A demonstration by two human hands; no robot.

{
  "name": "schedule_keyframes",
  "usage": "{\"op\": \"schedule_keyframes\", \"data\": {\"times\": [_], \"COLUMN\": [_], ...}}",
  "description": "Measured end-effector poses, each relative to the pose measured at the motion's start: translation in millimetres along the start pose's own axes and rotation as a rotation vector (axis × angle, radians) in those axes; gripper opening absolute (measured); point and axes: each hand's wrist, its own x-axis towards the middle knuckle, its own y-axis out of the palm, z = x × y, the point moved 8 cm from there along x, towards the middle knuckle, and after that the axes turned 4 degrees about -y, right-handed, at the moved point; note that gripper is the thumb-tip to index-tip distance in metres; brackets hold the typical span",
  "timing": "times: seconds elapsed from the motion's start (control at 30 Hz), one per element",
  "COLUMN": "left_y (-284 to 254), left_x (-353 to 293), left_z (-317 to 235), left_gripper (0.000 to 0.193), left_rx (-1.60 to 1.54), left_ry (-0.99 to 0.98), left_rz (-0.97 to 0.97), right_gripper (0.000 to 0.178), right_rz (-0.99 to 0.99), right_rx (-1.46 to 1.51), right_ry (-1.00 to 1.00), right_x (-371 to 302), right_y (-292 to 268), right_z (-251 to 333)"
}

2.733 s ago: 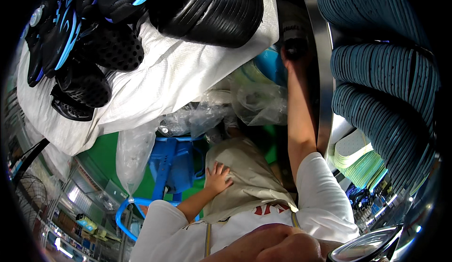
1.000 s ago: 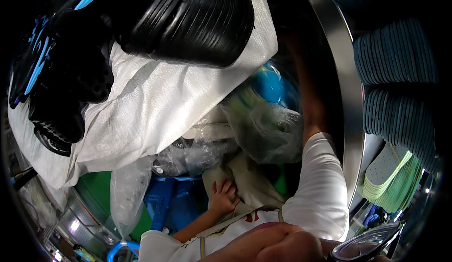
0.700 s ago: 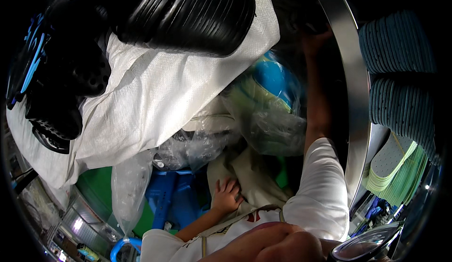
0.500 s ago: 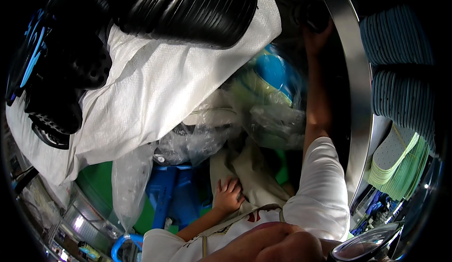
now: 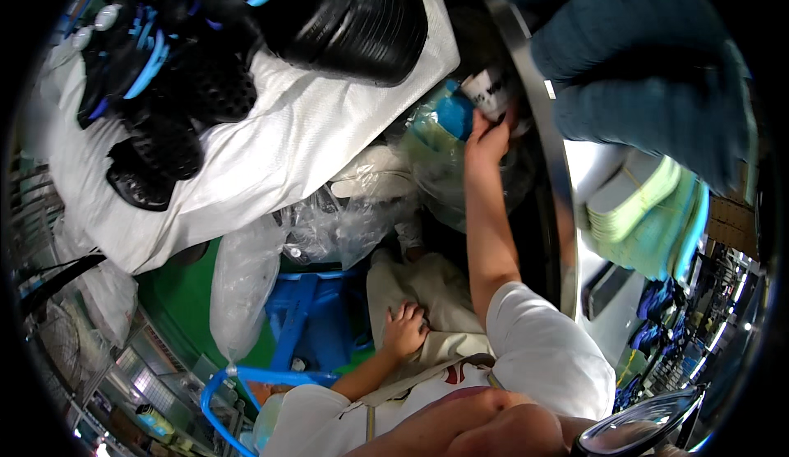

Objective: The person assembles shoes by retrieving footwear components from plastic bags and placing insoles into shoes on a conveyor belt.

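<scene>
right hand clamped on the near end of a white, dark-marked piece, the rest jutting forward

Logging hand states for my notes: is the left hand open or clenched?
Open: the left hand lies on the beige cloth over the lap, fingers extended and slightly spread, nothing visible in its grasp.

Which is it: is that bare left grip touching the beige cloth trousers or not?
Touching. The head view shows the bare left grip lying back-up on the beige cloth trousers, fingers spread across them.
</scene>
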Motion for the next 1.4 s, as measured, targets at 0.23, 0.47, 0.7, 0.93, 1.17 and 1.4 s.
{"op": "schedule_keyframes", "data": {"times": [0.23, 0.47, 0.7, 0.93, 1.17, 1.4], "left_y": [-67, -307, -288, -156, -26, 45], "left_x": [-32, -80, -129, -100, -82, -66], "left_z": [49, -65, -253, -366, -466, -461], "left_gripper": [0.053, 0.063, 0.087, 0.041, 0.026, 0.031], "left_rx": [-0.449, -1.054, -0.507, -0.424, -0.592, -0.275], "left_ry": [-0.259, 0.147, 0.779, 0.727, 0.669, 0.651], "left_rz": [-0.264, -0.289, -0.066, 0.165, 0.322, 0.121], "right_gripper": [0.053, 0.058, 0.065, 0.089, 0.037, 0.04], "right_rz": [0.071, 0.486, 0.671, 0.485, -0.135, -0.319], "right_rx": [0.294, 0.387, -0.258, -0.634, -0.843, -1.534], "right_ry": [0.924, 1.47, 1.118, 0.648, -0.321, -0.573], "right_x": [-206, -356, -329, -263, -237, -253], "right_y": [-6, 8, -54, -186, -347, -438], "right_z": [47, 175, 258, 386, 561, 626]}}
